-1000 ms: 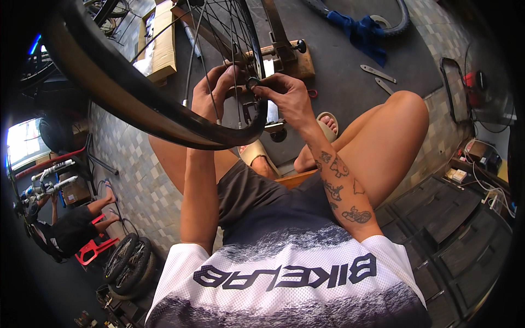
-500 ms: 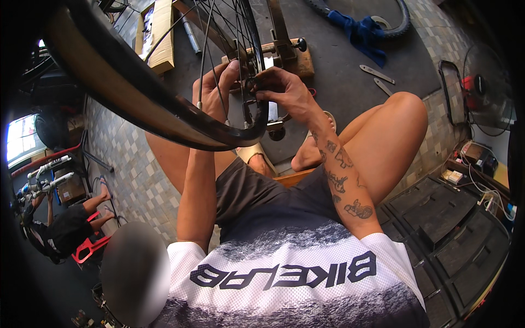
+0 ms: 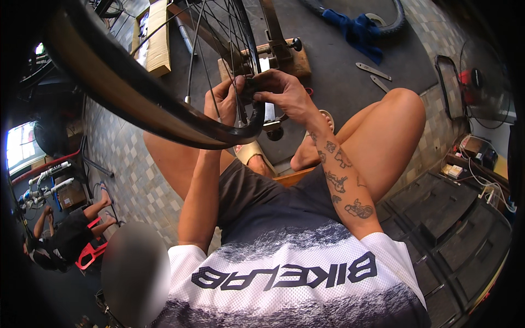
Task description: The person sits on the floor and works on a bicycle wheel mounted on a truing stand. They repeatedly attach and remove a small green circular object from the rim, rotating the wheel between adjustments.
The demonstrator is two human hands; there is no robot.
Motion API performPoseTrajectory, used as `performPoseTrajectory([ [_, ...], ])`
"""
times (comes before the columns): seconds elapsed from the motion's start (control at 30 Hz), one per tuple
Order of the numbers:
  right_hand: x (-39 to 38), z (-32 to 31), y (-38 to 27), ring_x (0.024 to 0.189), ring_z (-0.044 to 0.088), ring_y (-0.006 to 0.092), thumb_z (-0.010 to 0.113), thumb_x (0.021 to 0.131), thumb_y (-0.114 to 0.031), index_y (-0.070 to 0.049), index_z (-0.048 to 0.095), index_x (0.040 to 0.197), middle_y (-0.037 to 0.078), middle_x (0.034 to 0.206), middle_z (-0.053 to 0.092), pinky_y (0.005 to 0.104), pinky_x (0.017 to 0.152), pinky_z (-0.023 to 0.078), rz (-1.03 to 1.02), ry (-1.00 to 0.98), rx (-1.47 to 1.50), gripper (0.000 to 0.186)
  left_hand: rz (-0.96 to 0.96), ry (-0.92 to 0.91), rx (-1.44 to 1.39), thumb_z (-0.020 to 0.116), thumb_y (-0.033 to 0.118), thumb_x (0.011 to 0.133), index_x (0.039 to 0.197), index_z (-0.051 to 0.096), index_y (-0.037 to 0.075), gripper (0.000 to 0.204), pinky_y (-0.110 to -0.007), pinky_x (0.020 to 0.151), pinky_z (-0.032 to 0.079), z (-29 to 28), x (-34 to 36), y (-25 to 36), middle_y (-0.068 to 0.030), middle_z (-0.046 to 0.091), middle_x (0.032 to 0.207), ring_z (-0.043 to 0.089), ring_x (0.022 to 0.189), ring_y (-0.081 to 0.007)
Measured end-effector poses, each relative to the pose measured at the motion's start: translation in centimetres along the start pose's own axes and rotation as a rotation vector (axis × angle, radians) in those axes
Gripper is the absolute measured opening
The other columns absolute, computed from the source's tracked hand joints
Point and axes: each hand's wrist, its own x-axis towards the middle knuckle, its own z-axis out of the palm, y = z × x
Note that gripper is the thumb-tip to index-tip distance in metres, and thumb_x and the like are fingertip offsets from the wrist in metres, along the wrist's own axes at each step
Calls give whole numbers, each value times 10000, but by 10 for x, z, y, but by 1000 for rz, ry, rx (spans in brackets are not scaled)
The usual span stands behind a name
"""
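— Both hands are closed on the same spot of the bicycle wheel (image 3: 164,104). Left hand (image 3: 223,104) has its fingers wrapped round the rim from the left side, thumb up near the spokes. Right hand (image 3: 284,95) is curled over the top, fingertips pinching a small dark part at the rim; what that part is, I cannot tell.

— Where does the wheel sit?

— Straight ahead of the person, held up over the knees. Its black tyre sweeps from the far left down to the hands in the middle, and the spokes (image 3: 219,38) fan away toward the far side.

— Anything under it?

— A wooden stand (image 3: 290,60) on the floor just beyond the hands, with a metal arm rising from it and a black knob on its right end. A sandal (image 3: 254,156) shows below the rim, near the person's foot.

— And around?

— Far right, a blue cloth (image 3: 358,30) lies by another tyre (image 3: 396,19). Two flat metal levers (image 3: 374,74) lie on the dark mat (image 3: 339,87), right of the stand. A cardboard box (image 3: 156,41) is at the far left. Dark plastic cases (image 3: 448,218) are stacked near right, and a fan (image 3: 481,82) stands at the right edge.

— Anyone else?

— Another person (image 3: 60,240) sits low at the near left, on a red stool (image 3: 90,254).
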Motion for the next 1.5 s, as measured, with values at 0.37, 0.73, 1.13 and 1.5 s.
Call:
performPoseTrajectory([
  [0.37, -41, 19, -9, 757, 738, 141, 626, 1063, -487, -10, 707, 1093, 86, 937, 761, 311, 546, 548, 593, 155, -113, 485, -112, -69, 9, 722, 294, 1047, 1134, 763, -59, 366, -262, 774, 531, -19, 2, -7, -34, 765, 917, 665, 826, -76],
  [0.73, -47, 33, 10, 751, 759, 250, 498, 1122, -424, -22, 656, 1110, 150, 904, 765, 351, 613, 603, 570, 134, 617, 432, -168, -115, -39, 712, 245, 1046, 1191, 747, -8, 294, -276, 779, 579, -21, 15, -22, -58, 775, 955, 716, 834, -114],
  [1.13, -43, 51, 21, 723, 750, 252, 367, 1141, -530, -91, 626, 1190, 102, 874, 756, 357, 585, 557, 581, 218, 776, 513, -125, -132, -101, 691, 181, 1053, 1291, 706, -7, 304, -274, 845, 598, -18, 12, -16, -104, 790, 1020, 751, 942, -152],
  [1.5, -38, 58, 29, 639, 721, 236, 333, 1140, -543, -103, 613, 1051, 87, 766, 735, 352, 569, 539, 538, 258, 762, 529, -70, -156, -143, 679, 164, 1059, 1275, 722, 1, 273, -250, 829, 570, -19, 15, -18, -85, 788, 1008, 731, 924, -136],
])
